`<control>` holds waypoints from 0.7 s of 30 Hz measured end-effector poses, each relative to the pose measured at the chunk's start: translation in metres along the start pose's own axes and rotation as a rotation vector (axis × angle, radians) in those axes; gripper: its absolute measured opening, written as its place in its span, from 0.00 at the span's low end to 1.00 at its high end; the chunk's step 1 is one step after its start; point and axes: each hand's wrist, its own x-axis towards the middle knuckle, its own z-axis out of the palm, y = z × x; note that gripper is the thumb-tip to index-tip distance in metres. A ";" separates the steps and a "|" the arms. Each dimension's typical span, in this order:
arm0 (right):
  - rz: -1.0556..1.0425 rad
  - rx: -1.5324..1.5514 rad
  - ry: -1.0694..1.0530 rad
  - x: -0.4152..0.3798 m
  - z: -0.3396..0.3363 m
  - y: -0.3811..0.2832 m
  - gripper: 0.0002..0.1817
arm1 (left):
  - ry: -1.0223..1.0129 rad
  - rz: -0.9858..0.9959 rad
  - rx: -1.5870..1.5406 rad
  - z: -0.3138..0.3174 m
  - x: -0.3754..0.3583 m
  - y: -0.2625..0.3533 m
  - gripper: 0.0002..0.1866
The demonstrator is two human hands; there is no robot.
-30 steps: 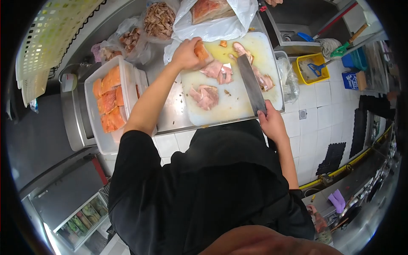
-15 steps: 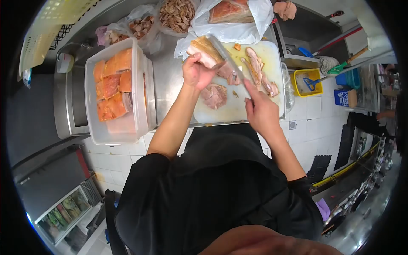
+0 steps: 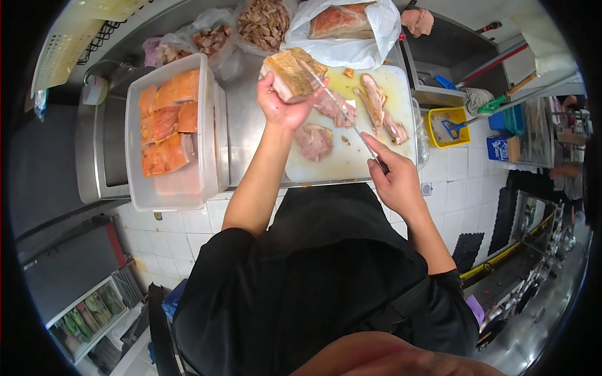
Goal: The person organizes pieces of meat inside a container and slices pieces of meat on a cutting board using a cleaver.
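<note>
My left hand (image 3: 285,109) holds up a thick block of meat (image 3: 291,74) with a browned face, over the left edge of the white cutting board (image 3: 382,163). In my right hand (image 3: 396,175) is the dark handle of a long knife (image 3: 342,111); its blade slants up to the left and its tip end lies against the block. Below the blade on the board are a flat piece of meat (image 3: 313,141) and another slice (image 3: 335,106). Long strips of meat (image 3: 374,103) rest on the board's right half.
Left of the board, a clear plastic tub (image 3: 133,125) holds several orange-brown meat slabs. Bags of cut meat (image 3: 263,24) and a white bag (image 3: 381,37) with a large piece stand behind. A yellow bucket (image 3: 463,136) is on the right. Part of another person (image 3: 567,175) shows far right.
The block has turned so its browned face shows more. My right hand has moved slightly right and down, and the blade now shows its thin edge.
</note>
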 end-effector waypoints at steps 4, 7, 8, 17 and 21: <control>0.146 0.145 -0.004 -0.004 -0.010 0.004 0.27 | 0.023 0.002 -0.009 -0.005 -0.002 -0.002 0.41; 0.192 0.195 0.048 -0.010 -0.010 0.021 0.27 | -0.120 -0.053 -0.115 -0.023 -0.004 0.004 0.41; 0.229 0.249 0.066 -0.010 -0.008 0.027 0.27 | -0.247 -0.029 0.041 -0.026 -0.006 0.006 0.44; 0.134 0.204 0.113 -0.004 -0.014 0.041 0.27 | -0.518 0.049 0.499 -0.004 -0.020 0.005 0.53; 0.048 0.054 0.046 -0.002 -0.019 0.029 0.28 | -0.426 -0.131 0.315 -0.022 -0.032 -0.012 0.50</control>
